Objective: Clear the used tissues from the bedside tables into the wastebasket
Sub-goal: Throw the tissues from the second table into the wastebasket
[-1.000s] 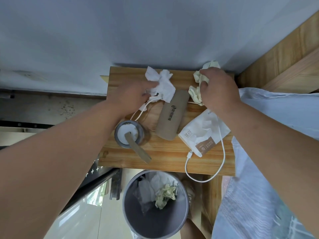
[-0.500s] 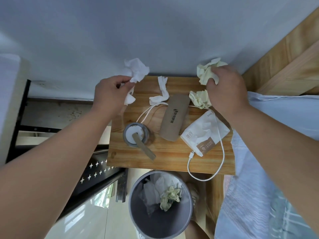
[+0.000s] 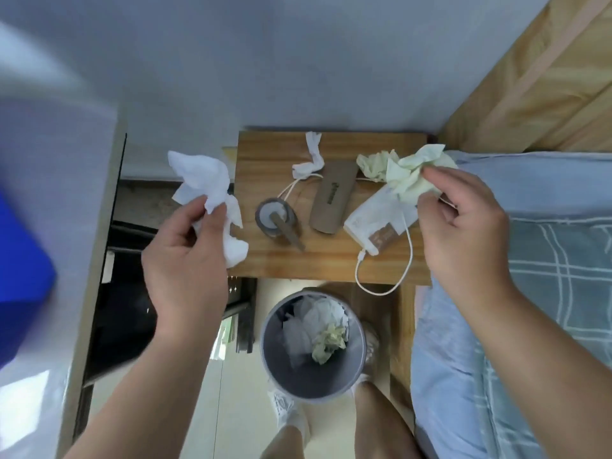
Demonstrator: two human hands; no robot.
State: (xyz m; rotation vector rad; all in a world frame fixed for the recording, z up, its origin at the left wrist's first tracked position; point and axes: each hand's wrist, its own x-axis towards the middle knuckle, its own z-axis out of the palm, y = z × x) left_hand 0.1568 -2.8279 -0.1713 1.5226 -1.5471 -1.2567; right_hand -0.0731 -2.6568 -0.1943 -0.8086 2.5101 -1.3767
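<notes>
**A:** The left hand (image 3: 185,260) pinches a crumpled white tissue (image 3: 205,180) between thumb and fingertips. The right hand (image 3: 463,233) pinches a pale yellow-green tissue (image 3: 414,173) the same way. Neither hand is slack.

**B:** Where do they sit against the edges?

**A:** The left hand is just outside the left edge of the wooden bedside table (image 3: 331,263), and the tail of its tissue overlaps that edge. The right hand is at the table's right edge, where a bed in a blue checked sheet (image 3: 530,293) butts against it.

**B:** And the room between the hands?

**A:** The grey wastebasket (image 3: 314,379) stands on the floor between them, nearer the person than the table's front edge. Its mouth is uncovered. A white charging cable (image 3: 407,260) loops over that front edge, on the right hand's side.

**B:** What is left on the table?

**A:** A twisted white tissue (image 3: 309,160) lies towards the far edge, between the hands. A second yellow-green wad (image 3: 372,165) sits just inside the right hand's tissue, touching it in this view. Nearer the hands are a grey round container with a wooden stick (image 3: 275,217), a brown case (image 3: 331,200) and a tissue pack (image 3: 374,220).

**B:** How do the tissues look?

**A:** They are creased and bunched, with loose corners sticking out. White sheets and one yellow-green wad (image 3: 328,339) lie inside the basket.
</notes>
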